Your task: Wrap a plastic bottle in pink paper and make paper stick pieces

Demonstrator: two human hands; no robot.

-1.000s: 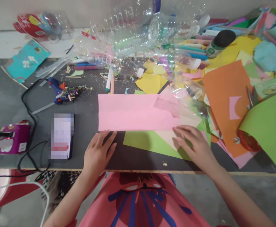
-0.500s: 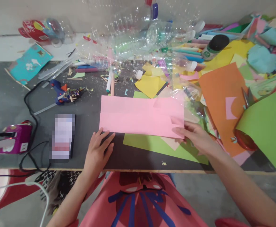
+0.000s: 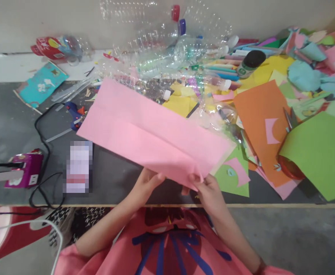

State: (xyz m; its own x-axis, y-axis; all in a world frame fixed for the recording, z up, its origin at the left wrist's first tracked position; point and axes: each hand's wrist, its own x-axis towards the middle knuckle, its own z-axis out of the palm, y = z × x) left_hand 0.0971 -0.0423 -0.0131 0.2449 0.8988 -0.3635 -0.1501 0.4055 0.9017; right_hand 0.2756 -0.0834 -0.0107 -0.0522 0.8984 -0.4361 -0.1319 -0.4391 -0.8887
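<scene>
A long sheet of pink paper (image 3: 152,130) is held up at a slant over the dark table, its left end raised toward the bottles. One lengthwise crease runs along it. My left hand (image 3: 146,187) grips the lower edge near the middle, thumb in front and the other fingers hidden behind the paper. At the lower right corner my right hand (image 3: 209,189) pinches the sheet between thumb and fingers. Under its right end lies green paper (image 3: 240,187) with a cut pink scrap (image 3: 237,172) on it.
Clear plastic bottles (image 3: 156,46) crowd the back. To the right are orange paper (image 3: 263,126), scissors (image 3: 290,118), a green sheet (image 3: 322,156) and a black-capped bottle (image 3: 251,63). On the left lie a phone (image 3: 78,166), a blue glue gun (image 3: 74,112) and a purple box (image 3: 25,168) with cables.
The pink paper has been lifted off the table and turned, its left end up and its right end toward me. My left hand, earlier flat by its corner, now grips the lower edge.
</scene>
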